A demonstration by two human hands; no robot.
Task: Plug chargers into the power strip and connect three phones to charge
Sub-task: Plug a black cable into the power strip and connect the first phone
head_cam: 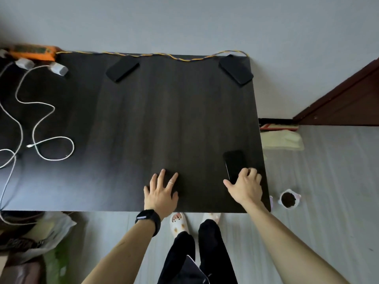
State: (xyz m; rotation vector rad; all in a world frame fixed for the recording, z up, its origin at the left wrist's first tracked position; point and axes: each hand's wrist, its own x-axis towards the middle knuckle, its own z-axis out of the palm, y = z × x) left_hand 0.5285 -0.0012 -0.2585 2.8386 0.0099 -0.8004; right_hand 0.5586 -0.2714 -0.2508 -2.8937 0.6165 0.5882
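Note:
Three black phones lie on the dark table: one at the far middle, one at the far right corner, one near the right front edge. My right hand curls over the near end of that front phone, fingers on both of its sides. My left hand rests flat on the table with fingers spread, holding nothing. An orange power strip sits at the far left with two white chargers beside it. Their white cables loop over the left side.
A yellow braided cord runs along the table's far edge by the wall. A small pot of soil stands on the floor at the right. Bags are piled on the floor at the left. A brown door frame is at the right.

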